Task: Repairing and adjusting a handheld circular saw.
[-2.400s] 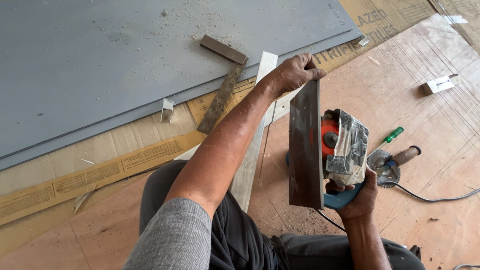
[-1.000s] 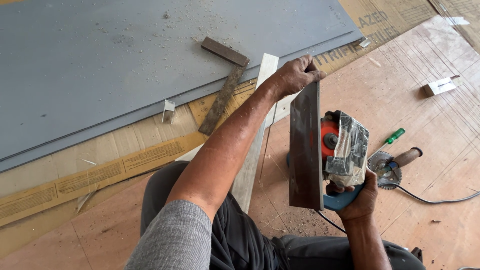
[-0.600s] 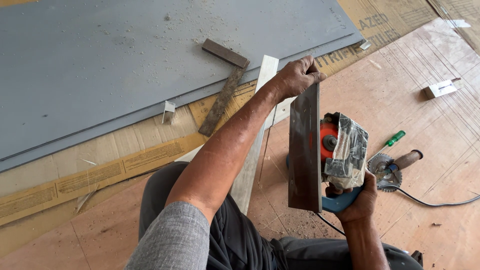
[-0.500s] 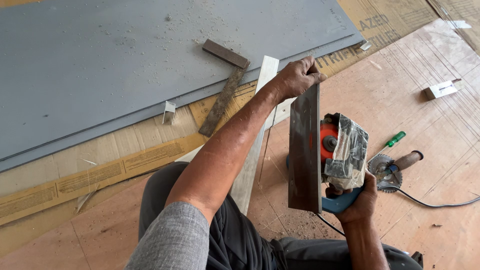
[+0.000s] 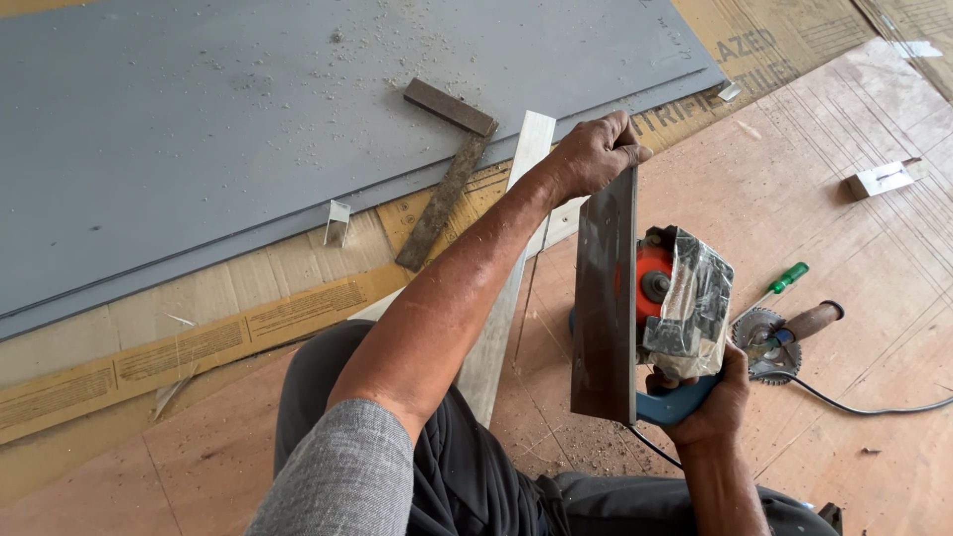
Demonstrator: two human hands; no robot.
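Two hands busy: left hand [image 5: 596, 154] clamped on flat brown metal base plate [image 5: 604, 308], right hand [image 5: 707, 402] wrapped round blue-handled circular saw [image 5: 675, 308], tipped up off plywood floor [image 5: 824, 199]. No cutting underway yet.

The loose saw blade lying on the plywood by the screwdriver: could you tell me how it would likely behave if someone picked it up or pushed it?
The saw blade looks like thin toothed metal, so probably stiff and light, but sharp at the rim. It lies flat on the plywood floor, so a push would likely slide it, not roll it. The wooden-handled tool partly overlaps it and might shift too.
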